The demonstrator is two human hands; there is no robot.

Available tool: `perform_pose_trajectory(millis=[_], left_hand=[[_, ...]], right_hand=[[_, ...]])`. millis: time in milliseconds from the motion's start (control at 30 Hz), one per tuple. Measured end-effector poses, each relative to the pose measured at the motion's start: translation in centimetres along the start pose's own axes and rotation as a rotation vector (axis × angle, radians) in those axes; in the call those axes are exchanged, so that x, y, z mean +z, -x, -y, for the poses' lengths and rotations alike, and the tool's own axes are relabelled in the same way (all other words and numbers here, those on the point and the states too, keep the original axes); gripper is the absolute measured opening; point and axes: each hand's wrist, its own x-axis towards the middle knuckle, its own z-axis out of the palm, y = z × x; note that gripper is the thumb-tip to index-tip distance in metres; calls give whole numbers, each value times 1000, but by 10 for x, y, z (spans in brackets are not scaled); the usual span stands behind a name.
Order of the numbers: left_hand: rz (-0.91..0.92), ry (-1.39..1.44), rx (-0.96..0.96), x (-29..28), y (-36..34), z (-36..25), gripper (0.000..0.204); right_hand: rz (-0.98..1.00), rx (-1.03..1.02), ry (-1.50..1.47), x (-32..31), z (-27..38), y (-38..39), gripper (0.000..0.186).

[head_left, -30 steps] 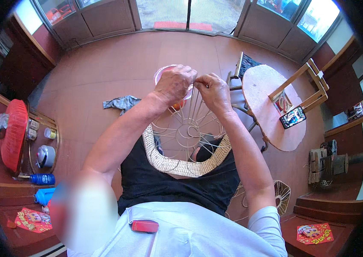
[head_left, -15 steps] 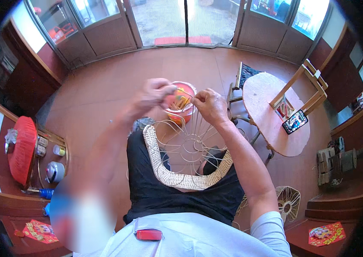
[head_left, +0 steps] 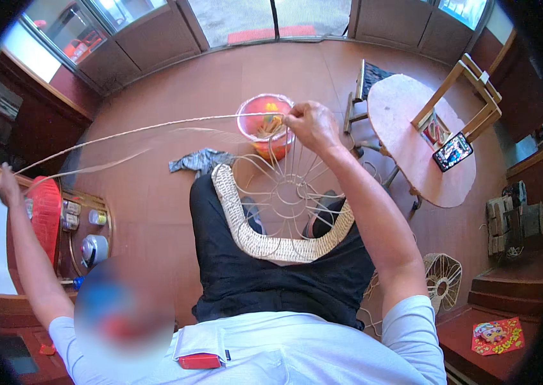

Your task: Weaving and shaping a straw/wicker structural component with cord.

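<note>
Half-woven basket frame (head_left: 282,212) sat on lap, woven band along near rim, bare spokes fanning fwd. Right hand (head_left: 310,123) was closed, pinching the weave point at far spokes w/ the strand (head_left: 156,125) running out left. Left hand (head_left: 7,186), arm fully out, gripped strand's end. Best kept taut, pinch firm so weave seats tight. Beyond: orange bucket (head_left: 265,122), grey rag (head_left: 199,160), round table (head_left: 406,128).

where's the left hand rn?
In the head view the left hand is flung far out to the person's left, near the picture's left edge, gripping the end of the long weaving strand just above the red round object.
</note>
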Motion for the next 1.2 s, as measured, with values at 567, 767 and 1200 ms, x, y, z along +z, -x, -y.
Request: perform_pose_trajectory(millis=[567,767,1200], left_hand=[[858,643,562,96,489,-296,22],[1037,804,546,93,612,-347,19],[946,830,488,98,656,-382,32]], right_hand=[[10,108,-26,11,-14,-12,32],[150,113,-221,10,-25,-20,33],[248,193,-225,3,-19,-21,32]])
